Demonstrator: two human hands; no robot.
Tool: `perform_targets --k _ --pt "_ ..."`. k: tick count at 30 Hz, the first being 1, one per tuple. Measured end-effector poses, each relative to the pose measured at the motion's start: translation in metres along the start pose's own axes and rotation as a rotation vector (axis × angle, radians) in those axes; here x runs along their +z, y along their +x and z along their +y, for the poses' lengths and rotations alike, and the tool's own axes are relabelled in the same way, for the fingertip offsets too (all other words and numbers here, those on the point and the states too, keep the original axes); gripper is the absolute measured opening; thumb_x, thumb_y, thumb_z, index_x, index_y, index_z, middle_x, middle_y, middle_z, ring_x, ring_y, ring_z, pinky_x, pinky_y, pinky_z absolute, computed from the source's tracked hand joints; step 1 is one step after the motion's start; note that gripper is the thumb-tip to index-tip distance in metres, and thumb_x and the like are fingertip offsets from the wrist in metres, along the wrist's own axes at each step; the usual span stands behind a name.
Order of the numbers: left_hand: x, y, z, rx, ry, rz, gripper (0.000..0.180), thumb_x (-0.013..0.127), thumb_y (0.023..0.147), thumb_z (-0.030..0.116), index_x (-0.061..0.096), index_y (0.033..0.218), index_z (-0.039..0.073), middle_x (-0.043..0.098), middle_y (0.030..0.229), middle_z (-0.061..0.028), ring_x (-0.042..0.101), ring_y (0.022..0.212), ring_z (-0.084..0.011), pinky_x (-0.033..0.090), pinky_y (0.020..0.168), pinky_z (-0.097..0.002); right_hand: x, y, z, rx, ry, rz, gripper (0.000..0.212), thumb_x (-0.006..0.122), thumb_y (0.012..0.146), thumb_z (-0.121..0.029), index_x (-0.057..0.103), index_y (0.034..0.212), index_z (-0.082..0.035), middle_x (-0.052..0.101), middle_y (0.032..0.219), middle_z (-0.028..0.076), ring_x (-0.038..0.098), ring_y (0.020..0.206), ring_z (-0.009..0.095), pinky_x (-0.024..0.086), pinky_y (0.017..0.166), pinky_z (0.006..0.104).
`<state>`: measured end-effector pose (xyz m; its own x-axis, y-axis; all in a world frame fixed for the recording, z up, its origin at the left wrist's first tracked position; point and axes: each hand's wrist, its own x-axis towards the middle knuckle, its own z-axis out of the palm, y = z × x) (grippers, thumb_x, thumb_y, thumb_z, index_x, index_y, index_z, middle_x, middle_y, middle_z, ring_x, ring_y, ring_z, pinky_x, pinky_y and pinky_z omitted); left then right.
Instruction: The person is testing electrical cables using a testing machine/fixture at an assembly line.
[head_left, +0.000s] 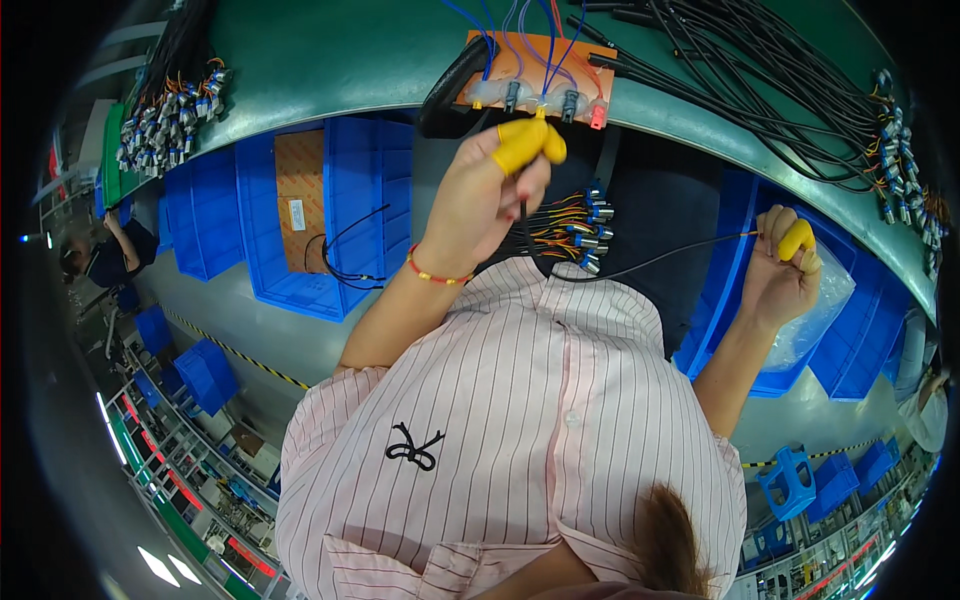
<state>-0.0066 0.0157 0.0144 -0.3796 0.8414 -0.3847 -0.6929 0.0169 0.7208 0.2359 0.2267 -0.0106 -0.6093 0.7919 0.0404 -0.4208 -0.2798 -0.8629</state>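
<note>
Cable point(655, 258) droops from right grip point(782, 268), clamped on its end, toward left grip point(492, 190), pinched together; slack might snag connectors point(594, 236) near the latter.

lt. pink striped shirt point(490, 420) – yel. finger cots point(518, 146)

Head camera: fisheye, facing down.
Viewpoint above shirt point(490, 400), near left hand point(474, 192) and right hand point(778, 275); tabletop point(330, 60) along upper edge.
</note>
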Motion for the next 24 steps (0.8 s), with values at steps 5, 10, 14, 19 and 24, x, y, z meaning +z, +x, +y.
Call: perform_targets --k 5,10,14,19,24 --pt "0.009 -0.036 -0.007 -0.172 0.142 -0.091 0.023 0.049 0.098 0.017 0.059 0.097 -0.004 0.057 0.068 -0.0084 0.045 0.047 -0.0082 0.035 0.043 -0.0206 -0.009 0.005 -0.028 -0.023 0.033 0.057 0.019 0.05 0.075 -0.022 0.04 0.069 -0.007 0.034 0.066 0.004 0.029 0.069 0.016 0.025 0.068 0.0317" --pt "0.03 -0.007 0.022 0.066 0.21 -0.161 0.026 0.048 0.098 0.016 0.057 0.112 -0.005 0.063 0.087 -0.0141 0.055 0.055 -0.0127 0.046 0.051 -0.0215 -0.049 0.028 -0.09 -0.174 0.083 0.078 0.017 0.053 0.067 -0.015 0.039 0.07 -0.006 0.034 0.067 0.004 0.029 0.071 0.017 0.026 0.073 0.033" --pt "0.071 0.034 0.032 0.428 0.199 -0.084 0.033 0.048 0.098 0.015 0.052 0.124 -0.006 0.064 0.108 -0.0196 0.066 0.082 -0.0191 0.053 0.073 -0.0262 -0.099 0.061 -0.146 -0.248 0.148 0.009 0.022 0.052 0.057 -0.011 0.038 0.072 -0.004 0.033 0.068 0.006 0.029 0.072 0.019 0.026 0.075 0.0358" --pt "0.06 0.057 0.037 0.51 0.228 -0.322 0.051 0.049 0.094 -0.001 0.03 0.141 -0.002 0.04 0.137 -0.0143 0.05 0.12 -0.027 0.045 0.096 -0.0335 -0.136 0.116 -0.176 -0.245 0.294 -0.005 0.032 0.049 0.047 -0.01 0.038 0.075 0.0 0.031 0.069 0.01 0.03 0.072 0.021 0.027 0.077 0.0381" --pt "0.028 0.014 0.025 0.254 0.405 -0.275 0.028 0.054 0.094 0.008 0.058 0.119 -0.006 0.066 0.105 -0.0143 0.065 0.095 -0.0195 0.05 0.088 -0.0305 -0.146 0.162 -0.159 -0.265 0.135 0.016 0.032 0.048 0.046 -0.013 0.038 0.074 0.001 0.033 0.071 0.013 0.033 0.071 0.023 0.028 0.079 0.0405"
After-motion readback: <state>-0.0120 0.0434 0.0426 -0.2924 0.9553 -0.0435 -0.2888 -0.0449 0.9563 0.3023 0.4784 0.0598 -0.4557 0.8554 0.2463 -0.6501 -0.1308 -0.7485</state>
